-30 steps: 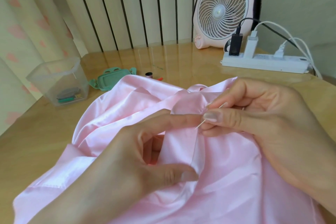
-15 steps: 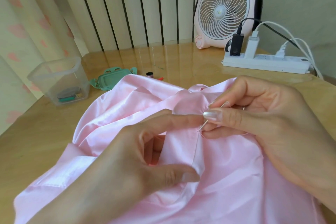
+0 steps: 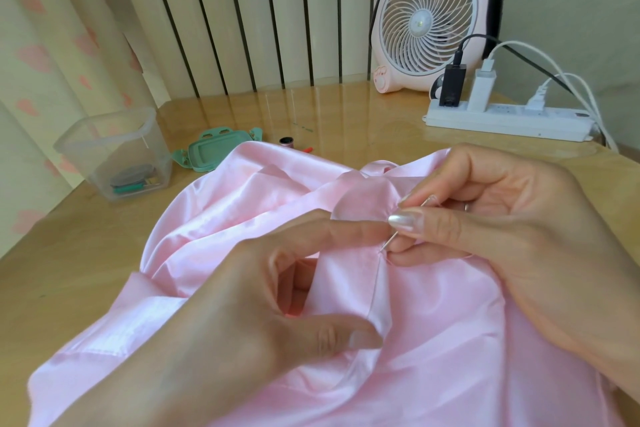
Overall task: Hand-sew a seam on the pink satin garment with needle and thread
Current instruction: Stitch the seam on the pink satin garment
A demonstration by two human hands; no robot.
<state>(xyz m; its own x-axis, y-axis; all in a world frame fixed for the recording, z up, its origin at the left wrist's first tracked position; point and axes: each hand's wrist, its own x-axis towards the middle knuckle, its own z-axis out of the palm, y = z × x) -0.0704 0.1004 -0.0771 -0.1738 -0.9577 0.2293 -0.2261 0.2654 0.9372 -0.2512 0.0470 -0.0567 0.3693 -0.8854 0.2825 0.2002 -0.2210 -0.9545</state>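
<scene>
**A:** Where is everything?

**B:** The pink satin garment (image 3: 450,322) lies heaped on the table (image 3: 52,270), and its folded seam (image 3: 379,291) runs up between the two hands. The right hand (image 3: 502,236) pinches the needle (image 3: 389,241) between thumb and forefinger, with the tip at the top of the fold. The left hand (image 3: 242,305) grips the fold. Its thumb presses low down and its forefinger stretches along the cloth almost to the needle.

**A:** What could go wrong?

**B:** That forefinger lies just beside the point, so a push at a bad angle would likely prick it. (Satin looks slippery, which doesn't help.) If the thumb's pinch loosens, the layers could slide and the stitch catch only one of them.

**A:** And the thread?

**B:** It's too fine to make out, so I cannot tell if it's slack. A loose loop might knot, and a hard pull might pucker the satin.
</scene>
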